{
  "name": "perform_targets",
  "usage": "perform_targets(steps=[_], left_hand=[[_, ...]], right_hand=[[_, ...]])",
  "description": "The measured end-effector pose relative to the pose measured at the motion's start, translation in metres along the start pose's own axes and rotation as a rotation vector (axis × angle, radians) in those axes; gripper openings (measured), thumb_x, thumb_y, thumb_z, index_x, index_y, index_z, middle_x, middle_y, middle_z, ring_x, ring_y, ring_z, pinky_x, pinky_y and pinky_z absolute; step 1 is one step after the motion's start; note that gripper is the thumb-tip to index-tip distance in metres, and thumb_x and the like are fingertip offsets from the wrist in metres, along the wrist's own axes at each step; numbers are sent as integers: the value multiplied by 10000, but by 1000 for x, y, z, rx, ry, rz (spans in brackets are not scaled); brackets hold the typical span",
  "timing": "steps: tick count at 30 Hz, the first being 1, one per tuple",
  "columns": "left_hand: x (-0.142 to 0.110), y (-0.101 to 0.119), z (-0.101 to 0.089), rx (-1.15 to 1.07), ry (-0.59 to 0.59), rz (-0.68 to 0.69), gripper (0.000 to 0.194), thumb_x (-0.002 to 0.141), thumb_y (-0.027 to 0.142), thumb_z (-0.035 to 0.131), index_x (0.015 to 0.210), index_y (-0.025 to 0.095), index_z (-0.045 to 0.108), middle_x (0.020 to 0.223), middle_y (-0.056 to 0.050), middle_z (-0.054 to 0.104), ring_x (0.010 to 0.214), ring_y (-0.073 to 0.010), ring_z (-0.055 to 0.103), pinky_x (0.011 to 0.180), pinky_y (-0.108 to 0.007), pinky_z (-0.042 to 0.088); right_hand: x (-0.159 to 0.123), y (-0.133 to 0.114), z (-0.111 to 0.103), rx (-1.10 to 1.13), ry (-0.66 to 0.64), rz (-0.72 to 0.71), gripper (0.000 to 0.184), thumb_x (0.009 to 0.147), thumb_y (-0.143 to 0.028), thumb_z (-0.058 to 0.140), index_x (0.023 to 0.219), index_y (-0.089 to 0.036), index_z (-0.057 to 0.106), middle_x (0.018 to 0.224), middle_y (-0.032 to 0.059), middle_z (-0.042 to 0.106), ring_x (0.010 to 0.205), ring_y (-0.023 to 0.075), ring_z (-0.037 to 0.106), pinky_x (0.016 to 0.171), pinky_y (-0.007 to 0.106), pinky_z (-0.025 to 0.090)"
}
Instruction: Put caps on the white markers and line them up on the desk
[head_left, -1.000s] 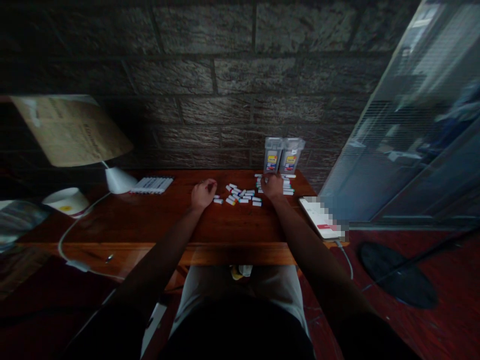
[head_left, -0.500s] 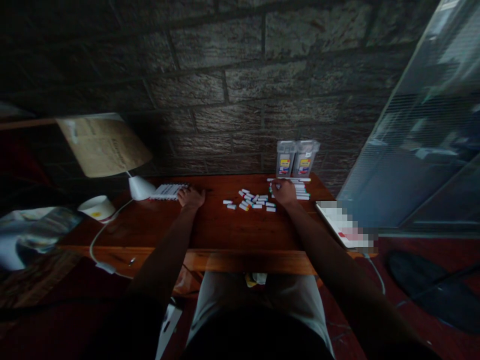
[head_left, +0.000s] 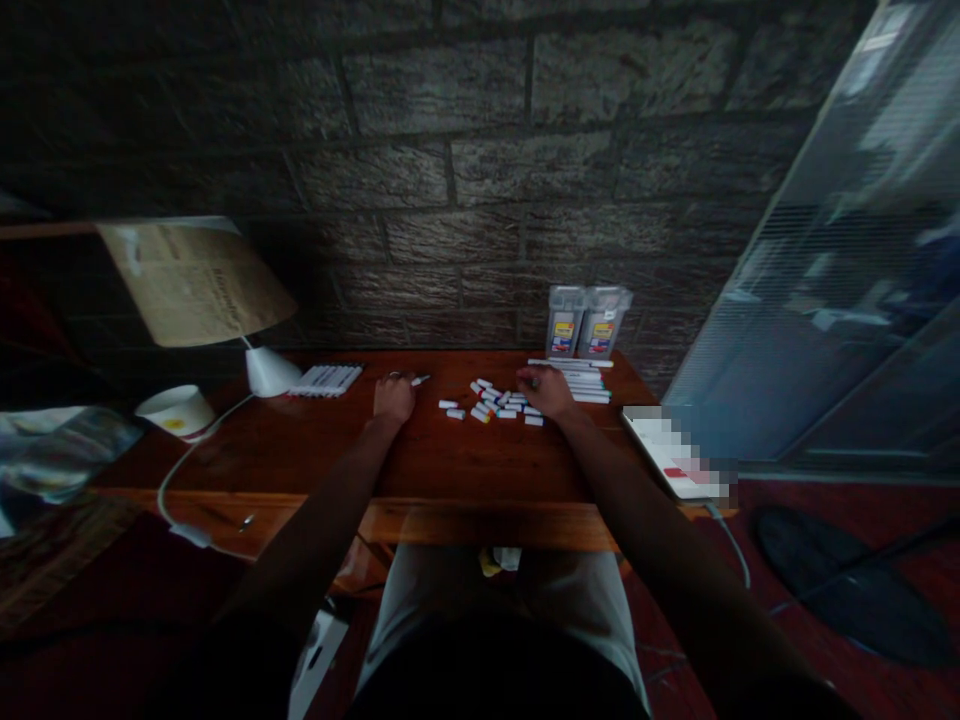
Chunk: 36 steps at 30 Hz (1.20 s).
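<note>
My left hand (head_left: pixel 394 398) is closed around a white marker (head_left: pixel 421 380), whose dark-tipped end pokes out to the right; the rest is hidden by the fingers. To its left lies a row of white markers (head_left: pixel 327 380) side by side. My right hand (head_left: pixel 547 390) has its fingers curled together at the right edge of a scatter of white marker caps (head_left: pixel 487 402) with coloured ends. Whatever its fingertips hold, if anything, is too small and dark to make out. Just right of this hand rest several more white markers (head_left: pixel 589 382), partly covered by it.
Two clear plastic cases (head_left: pixel 577 322) stand against the brick wall. On the left are a lamp (head_left: pixel 271 372) and a paper cup (head_left: pixel 177 412), with the lamp's cable (head_left: pixel 169 480) running over the desk edge. A white, partly blurred item (head_left: pixel 664 440) lies at the right edge.
My left hand has come away from the marker row, moving right with a marker in it. My right hand has shifted left from the right-hand markers toward the caps. The view has moved slightly.
</note>
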<state>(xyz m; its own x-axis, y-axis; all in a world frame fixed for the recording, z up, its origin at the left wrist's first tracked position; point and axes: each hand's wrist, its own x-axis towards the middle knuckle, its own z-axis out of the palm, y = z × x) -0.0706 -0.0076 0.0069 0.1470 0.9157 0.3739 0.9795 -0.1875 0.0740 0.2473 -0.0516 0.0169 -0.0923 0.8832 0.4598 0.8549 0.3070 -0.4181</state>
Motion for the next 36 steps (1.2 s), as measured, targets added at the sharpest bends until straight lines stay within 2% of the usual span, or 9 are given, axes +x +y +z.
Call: perform_targets(steps=[5, 8, 10, 13, 18, 23, 29, 36], left_hand=[[-3, 13, -2, 38, -32, 6, 426, 906, 109, 373, 1193, 161, 683, 1219, -197, 638, 1023, -291, 675, 907, -401, 524], [-5, 18, -4, 1, 38, 40, 410, 894, 98, 385, 1201, 155, 651, 1217, -184, 624, 1056, -285, 659, 944, -381, 508], [-5, 23, -4, -48, 88, 101, 409, 889, 81, 381, 1214, 149, 620, 1190, -173, 638, 1094, -282, 636, 992, -387, 481], [-6, 31, -4, -104, 98, 233, 409, 885, 59, 372, 1217, 147, 595, 1127, -155, 675, 1084, -280, 621, 1020, -421, 453], [-8, 41, -7, -180, 133, 417, 361, 887, 62, 400, 1136, 189, 630, 1086, -121, 700, 1097, -267, 602, 1032, -420, 442], [-10, 42, -11, -210, 176, 491, 355, 899, 74, 400, 1112, 205, 652, 1126, -104, 697, 1144, -255, 590, 1059, -432, 437], [-12, 43, -15, -222, 224, 601, 363, 896, 64, 401, 1100, 184, 676, 1165, -118, 692, 1168, -256, 592, 1106, -471, 414], [-14, 46, -18, -256, 236, 619, 365, 888, 52, 427, 1085, 199, 697, 1133, -112, 707, 1150, -253, 609, 1099, -497, 427]], right_hand=[[-1, -7, 4, -16, -105, -57, 272, 865, -128, 604, 1074, -216, 755, 1100, 41, 767, 1026, 182, 704, 987, 302, 506], [-2, -11, 5, -60, -123, -78, 264, 888, -152, 591, 1100, -201, 742, 1103, 51, 764, 1037, 187, 689, 990, 299, 484], [-3, -15, 5, -66, -116, -134, 251, 908, -178, 578, 1105, -186, 734, 1085, 62, 762, 1021, 189, 678, 979, 304, 471], [-4, -24, 10, -57, -95, -281, 234, 936, -217, 559, 1090, -180, 731, 1062, 76, 753, 1011, 195, 654, 995, 335, 431], [-11, -39, 23, -80, -114, -428, 325, 962, -375, 563, 1208, -210, 697, 1195, 101, 702, 1103, 222, 587, 1012, 379, 391], [-12, -39, 25, -79, -142, -436, 293, 977, -368, 548, 1116, -196, 741, 1159, 106, 706, 1093, 205, 607, 1026, 370, 397], [-10, -34, 18, 35, -176, -396, 221, 964, -273, 565, 1029, -197, 762, 1043, 76, 733, 980, 168, 666, 906, 271, 463], [-12, -33, 16, 62, -168, -329, 184, 933, -240, 587, 1016, -213, 749, 1020, 50, 754, 922, 149, 690, 840, 223, 473]])
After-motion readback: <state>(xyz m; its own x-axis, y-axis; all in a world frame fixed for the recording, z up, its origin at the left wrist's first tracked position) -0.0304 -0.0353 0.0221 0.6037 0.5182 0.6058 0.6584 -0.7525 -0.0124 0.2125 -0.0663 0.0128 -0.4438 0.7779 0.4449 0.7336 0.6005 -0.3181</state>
